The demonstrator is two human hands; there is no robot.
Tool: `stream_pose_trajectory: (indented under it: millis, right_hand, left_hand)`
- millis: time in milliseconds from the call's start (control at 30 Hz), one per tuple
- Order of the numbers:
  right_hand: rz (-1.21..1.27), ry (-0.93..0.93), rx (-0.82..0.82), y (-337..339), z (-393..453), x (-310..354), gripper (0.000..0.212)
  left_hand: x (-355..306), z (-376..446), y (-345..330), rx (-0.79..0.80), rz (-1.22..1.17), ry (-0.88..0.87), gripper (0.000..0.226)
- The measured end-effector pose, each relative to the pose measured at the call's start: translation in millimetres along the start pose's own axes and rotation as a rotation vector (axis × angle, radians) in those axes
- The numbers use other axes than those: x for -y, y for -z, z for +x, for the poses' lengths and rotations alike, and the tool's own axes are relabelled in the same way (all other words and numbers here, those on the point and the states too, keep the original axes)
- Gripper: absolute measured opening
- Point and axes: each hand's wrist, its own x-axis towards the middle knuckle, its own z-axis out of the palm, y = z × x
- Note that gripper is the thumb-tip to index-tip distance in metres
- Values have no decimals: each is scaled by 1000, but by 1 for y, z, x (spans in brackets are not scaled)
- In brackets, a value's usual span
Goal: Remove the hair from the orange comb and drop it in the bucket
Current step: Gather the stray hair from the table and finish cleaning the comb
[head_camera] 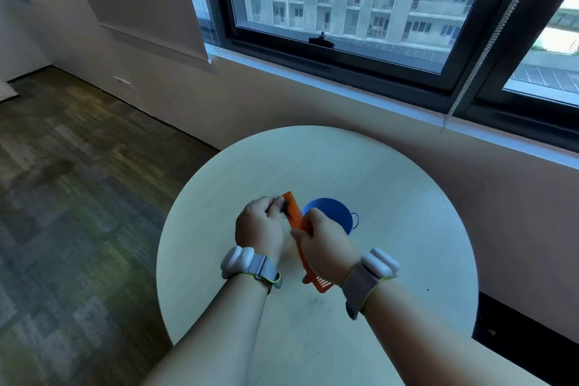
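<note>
Your right hand (pixel 324 249) grips the orange comb (pixel 297 222) around its middle, and your left hand (pixel 260 226) pinches the dark hair (pixel 283 208) at its far teeth. If you pull too quickly, strands may fall on the round table (pixel 407 197) and miss the blue bucket (pixel 336 213) at two o'clock. Your right hand hides part of the bucket's rim, and I cannot tell how much hair is left.
</note>
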Motion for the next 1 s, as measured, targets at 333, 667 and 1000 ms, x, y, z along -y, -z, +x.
stream_pose_trajectory:
  millis: [333,667,1000]
  right_hand:
    - [338,-40,20,18,3,-13,7]
    - [84,33,52,18,-2,-16,9]
    - [-129,2,148,16,-2,-11,28]
  left_hand:
    - [7,-9,12,66,236,-666,25]
    - [8,6,27,45,479,-983,12]
    - [6,2,25,228,560,-1062,24]
